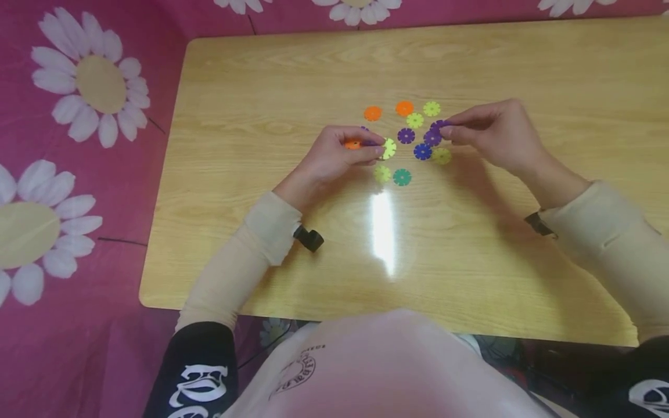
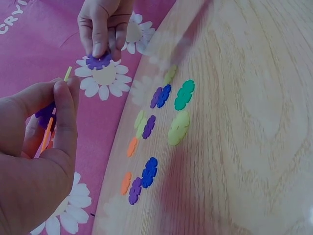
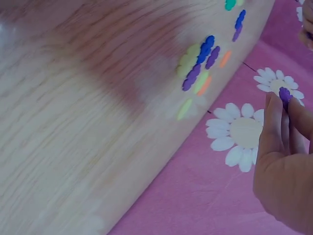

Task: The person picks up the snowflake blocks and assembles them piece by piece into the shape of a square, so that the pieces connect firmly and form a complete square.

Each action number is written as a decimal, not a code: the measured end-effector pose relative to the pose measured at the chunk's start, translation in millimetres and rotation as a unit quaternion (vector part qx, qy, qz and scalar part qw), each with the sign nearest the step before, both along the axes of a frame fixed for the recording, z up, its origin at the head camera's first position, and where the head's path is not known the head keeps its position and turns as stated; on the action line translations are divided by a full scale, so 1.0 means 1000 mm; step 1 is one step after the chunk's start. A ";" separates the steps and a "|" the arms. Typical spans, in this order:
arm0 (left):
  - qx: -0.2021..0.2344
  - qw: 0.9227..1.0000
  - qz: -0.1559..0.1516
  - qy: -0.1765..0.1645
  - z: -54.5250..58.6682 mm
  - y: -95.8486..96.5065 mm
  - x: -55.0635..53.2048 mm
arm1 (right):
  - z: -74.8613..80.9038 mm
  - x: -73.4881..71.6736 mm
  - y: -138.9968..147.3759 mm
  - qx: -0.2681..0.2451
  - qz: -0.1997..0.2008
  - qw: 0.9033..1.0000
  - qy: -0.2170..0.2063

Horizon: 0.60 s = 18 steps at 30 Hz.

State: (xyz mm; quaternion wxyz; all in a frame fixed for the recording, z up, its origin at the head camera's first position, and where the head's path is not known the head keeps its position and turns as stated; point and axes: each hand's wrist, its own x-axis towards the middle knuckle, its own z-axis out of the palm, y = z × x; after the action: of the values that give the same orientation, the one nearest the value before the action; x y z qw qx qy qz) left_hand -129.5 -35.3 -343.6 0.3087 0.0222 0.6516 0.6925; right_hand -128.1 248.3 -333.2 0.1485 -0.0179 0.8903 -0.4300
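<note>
My left hand (image 1: 334,150) pinches a small cluster of notched plastic flower discs above the table. It includes a yellow-green disc (image 1: 389,149), an orange disc (image 1: 352,144) and a purple disc (image 2: 45,111); the fingers hide how they join. Opposite it, my right hand (image 1: 499,134) holds a single purple disc (image 2: 99,61) by its edge between thumb and fingers. In the right wrist view that purple disc (image 3: 285,94) shows nearly edge-on. The two hands are apart, both raised off the tabletop.
Loose discs lie flat on the wooden table (image 1: 261,104), among them a green one (image 1: 402,177), a blue one (image 1: 423,152) and an orange one (image 1: 373,113). A pink cloth with daisies (image 1: 99,84) hangs along the table's left and far edges.
</note>
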 end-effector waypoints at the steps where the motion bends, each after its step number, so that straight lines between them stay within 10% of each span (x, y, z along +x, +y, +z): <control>1: 0.003 1.000 0.002 0.001 0.000 0.000 0.000 | 0.001 0.001 -0.001 -0.010 0.000 1.000 -0.003; 18: 0.033 0.999 0.034 -0.017 -0.008 0.007 -0.001 | 0.021 0.034 -0.046 -0.199 0.031 0.976 0.083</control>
State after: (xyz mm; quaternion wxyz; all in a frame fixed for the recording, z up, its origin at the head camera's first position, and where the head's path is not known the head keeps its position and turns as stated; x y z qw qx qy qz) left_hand -130.2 -28.5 -351.5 0.2952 -0.0013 0.6231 0.7243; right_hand -94.0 201.8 -311.9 0.0809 -0.1108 0.7950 -0.5909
